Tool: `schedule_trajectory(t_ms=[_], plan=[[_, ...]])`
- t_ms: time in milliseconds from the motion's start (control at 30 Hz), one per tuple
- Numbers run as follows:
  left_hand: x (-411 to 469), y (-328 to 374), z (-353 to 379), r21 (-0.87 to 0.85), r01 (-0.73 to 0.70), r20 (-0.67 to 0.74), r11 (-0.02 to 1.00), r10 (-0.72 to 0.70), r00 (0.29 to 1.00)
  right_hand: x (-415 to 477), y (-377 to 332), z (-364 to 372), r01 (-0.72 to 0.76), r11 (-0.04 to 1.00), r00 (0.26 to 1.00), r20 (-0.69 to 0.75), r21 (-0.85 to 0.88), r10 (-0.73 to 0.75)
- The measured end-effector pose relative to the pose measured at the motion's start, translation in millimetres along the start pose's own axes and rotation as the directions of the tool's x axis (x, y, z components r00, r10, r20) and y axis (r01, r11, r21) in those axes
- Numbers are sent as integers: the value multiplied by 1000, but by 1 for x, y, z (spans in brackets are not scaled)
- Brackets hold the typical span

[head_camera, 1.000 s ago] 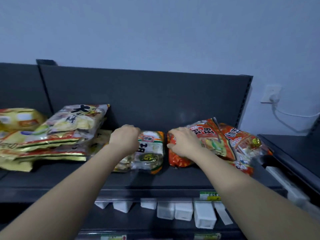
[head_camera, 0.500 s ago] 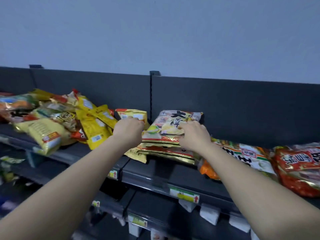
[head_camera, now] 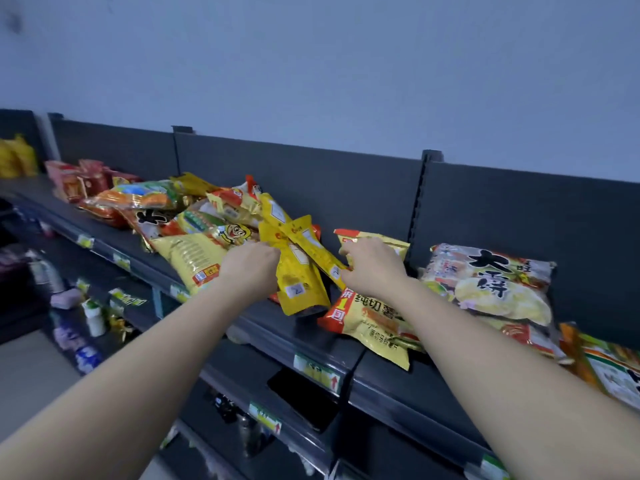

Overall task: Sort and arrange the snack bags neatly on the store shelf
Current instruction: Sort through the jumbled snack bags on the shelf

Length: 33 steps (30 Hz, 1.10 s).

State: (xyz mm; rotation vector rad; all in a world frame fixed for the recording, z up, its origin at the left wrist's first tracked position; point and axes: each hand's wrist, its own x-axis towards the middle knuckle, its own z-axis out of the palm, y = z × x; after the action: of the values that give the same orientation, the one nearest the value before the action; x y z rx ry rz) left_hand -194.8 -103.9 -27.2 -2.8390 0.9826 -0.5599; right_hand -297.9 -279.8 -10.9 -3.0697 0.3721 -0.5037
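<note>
Both our hands are on the top shelf, one on each side of a bunch of slim yellow bags.

- Left hand: its fingers are curled onto the left edge of the bunch, gripping it.
- Right hand: its fingers are curled in at the right edge of the same bunch, pinching the end of one bag. Exact contact is partly hidden by the hand.
- The bunch is fanned out and crossed over itself, with its lower end hanging near the shelf's front lip.
- A yellow chip bag lies flat just right of the bunch. Our right wrist passes over it, and its bottom corner overhangs the front edge.
- A rice-cracker bag lies face up further right, on top of at least one more bag and near the back panel.
- An orange-and-green bag is at the far right, cut off by the frame.
- A loose pile of mixed yellow, orange and red bags sits left of our hands, overlapping at odd angles and touching the bunch.
- Red packs are further left along the shelf.
- Price tags run along the front rail.
- The lower shelves are dim, with bottles visible at the left.
</note>
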Motion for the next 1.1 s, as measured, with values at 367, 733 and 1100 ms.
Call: schedule_trajectory(t_ms=[367,733,1100], plan=[[64,-109,49,41,206,41,978,-208,977,133,-67,43,180,983,984,-5,26,-180],[106,-175,88,-1,290,278,957,-278,919,226,-120,85,227,969,973,-65,94,-221],[147,-229,111,-447,440,632,779,-74,771,290,-165,113,-84,991,990,-123,-102,71]])
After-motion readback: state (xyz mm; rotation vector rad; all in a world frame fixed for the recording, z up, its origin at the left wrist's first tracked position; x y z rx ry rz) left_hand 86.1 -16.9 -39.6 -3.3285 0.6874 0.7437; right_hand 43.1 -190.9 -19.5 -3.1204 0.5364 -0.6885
